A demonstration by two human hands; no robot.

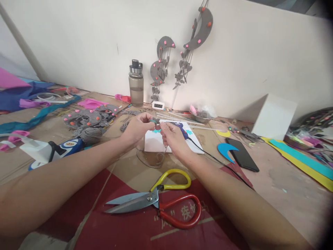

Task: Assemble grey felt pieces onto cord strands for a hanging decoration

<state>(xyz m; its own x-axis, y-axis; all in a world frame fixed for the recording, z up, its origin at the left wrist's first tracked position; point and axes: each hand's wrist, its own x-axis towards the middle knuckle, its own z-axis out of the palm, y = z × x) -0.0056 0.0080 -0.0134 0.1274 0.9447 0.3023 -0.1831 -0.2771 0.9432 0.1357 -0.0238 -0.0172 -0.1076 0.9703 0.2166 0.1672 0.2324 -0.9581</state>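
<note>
Both arms reach forward over a cardboard-covered table. My left hand (139,128) pinches a small teal craft piece (154,121) between thumb and fingers. My right hand (173,136) meets it from the right, fingertips closed on the same small piece and a thin grey string that hangs below. Under the hands lies a white sheet (153,144) with small teal cut-outs (189,132). A blue glue gun (184,131) rests behind my right hand, its black cord (218,161) trailing right.
Large scissors (158,203) with yellow and red handles lie near me. A black phone (241,154), blue crescent (225,150), water bottle (136,85), white box (274,116), grey felt pieces (85,119), another glue gun (65,146) and coloured foam sheets (301,158) surround the work area.
</note>
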